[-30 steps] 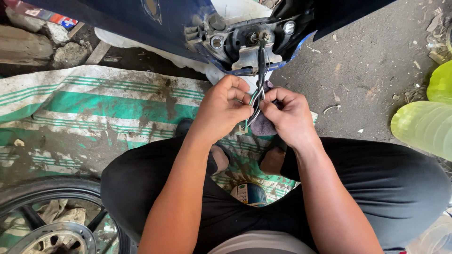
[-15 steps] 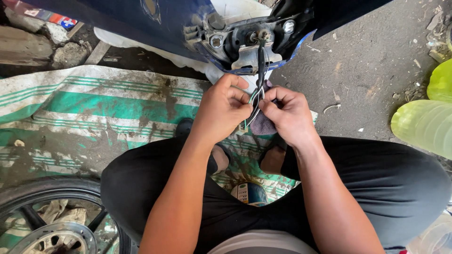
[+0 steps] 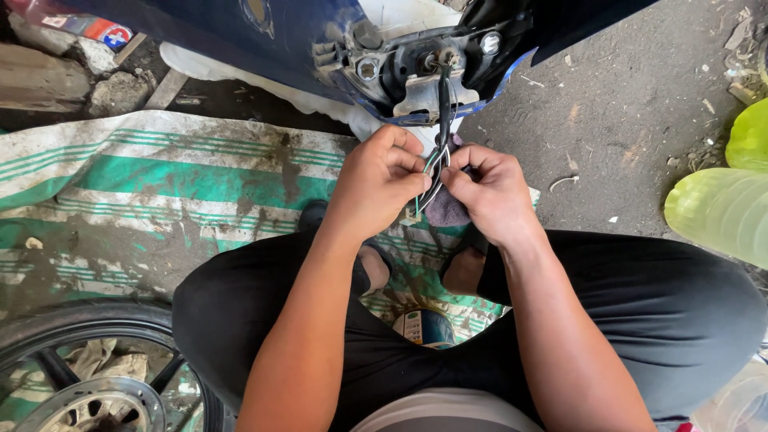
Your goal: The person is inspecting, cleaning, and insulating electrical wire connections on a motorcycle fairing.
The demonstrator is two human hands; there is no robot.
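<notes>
Nothing has shifted: both hands stay put. My left hand (image 3: 376, 180) and right hand (image 3: 490, 192) pinch the thin wires (image 3: 434, 164) between them, below the scooter's socket (image 3: 438, 62). Light, limp, fragile; I hold by the insulation.

A dirt-stained green-and-white striped mat (image 3: 160, 192) is spread over cracked grey ground (image 3: 632, 104), flanked by a spoked wheel (image 3: 88, 376) and pale green plastic bottles (image 3: 720, 208).

Left hand (image 3: 376, 180) and right hand (image 3: 488, 192) pinching thin wires (image 3: 436, 164) at frame centre, hanging from blue motorcycle body (image 3: 240, 32) above, striped mat (image 3: 160, 184) left
</notes>
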